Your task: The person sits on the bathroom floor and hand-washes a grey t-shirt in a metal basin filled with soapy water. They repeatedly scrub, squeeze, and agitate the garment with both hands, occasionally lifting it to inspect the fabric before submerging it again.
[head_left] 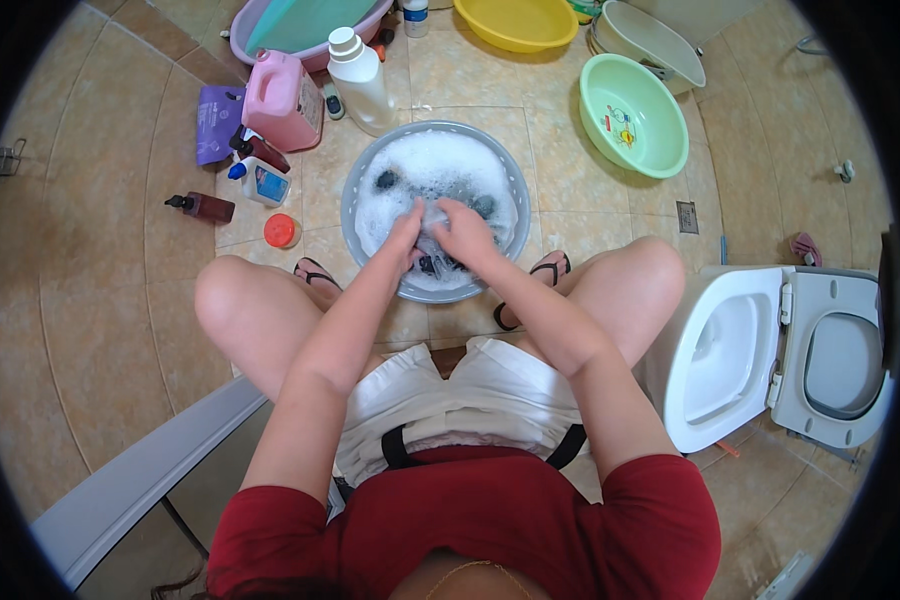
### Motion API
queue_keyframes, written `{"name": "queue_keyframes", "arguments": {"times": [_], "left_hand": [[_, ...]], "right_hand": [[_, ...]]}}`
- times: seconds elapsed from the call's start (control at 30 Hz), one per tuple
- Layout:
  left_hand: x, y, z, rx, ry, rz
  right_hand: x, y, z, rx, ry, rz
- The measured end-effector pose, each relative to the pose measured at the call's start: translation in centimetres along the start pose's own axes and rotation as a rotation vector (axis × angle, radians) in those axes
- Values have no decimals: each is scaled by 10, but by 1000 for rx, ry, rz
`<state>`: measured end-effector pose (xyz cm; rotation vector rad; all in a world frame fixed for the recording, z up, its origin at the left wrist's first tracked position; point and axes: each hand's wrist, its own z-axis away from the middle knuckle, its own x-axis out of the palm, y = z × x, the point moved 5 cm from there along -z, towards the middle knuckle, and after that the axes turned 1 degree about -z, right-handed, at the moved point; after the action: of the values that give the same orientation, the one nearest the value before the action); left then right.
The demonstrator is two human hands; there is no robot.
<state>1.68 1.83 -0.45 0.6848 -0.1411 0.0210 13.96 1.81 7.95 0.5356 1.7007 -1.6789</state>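
A round grey basin (519, 188) full of white suds (435, 155) stands on the floor between my feet. Above its near half, my left hand (406, 234) and my right hand (462, 234) are closed on a wet greyish cloth (432, 222), one on each side. The cloth hangs down into the foam; its kind cannot be made out. Dark wet fabric (386, 180) pokes through the suds at the left, and more dark fabric (483, 205) lies to the right of the cloth. Foam hides the rest of what is in the basin.
Left of the basin stand a white bottle (362, 85), a pink jug (285, 100), a blue-capped bottle (265, 184) and a red-lidded jar (282, 231). A green basin (662, 130) and a yellow basin (518, 25) lie beyond. An open toilet (715, 350) is at right.
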Motion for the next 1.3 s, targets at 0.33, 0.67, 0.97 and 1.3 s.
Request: {"name": "queue_keyframes", "arguments": {"times": [0.33,0.67,0.97,1.3], "left_hand": [[13,36,33,-11,-75,354],[29,50,56,185,6,176],[-14,116,73,531,74,-162],[17,121,109,706,-98,-710]], "right_hand": [[-17,-72,28,-141,31,-24],[-39,-35,-9,91,124,16],[-55,36,-23,197,-158,49],[-72,-3,-17,-91,-182,-407]]}}
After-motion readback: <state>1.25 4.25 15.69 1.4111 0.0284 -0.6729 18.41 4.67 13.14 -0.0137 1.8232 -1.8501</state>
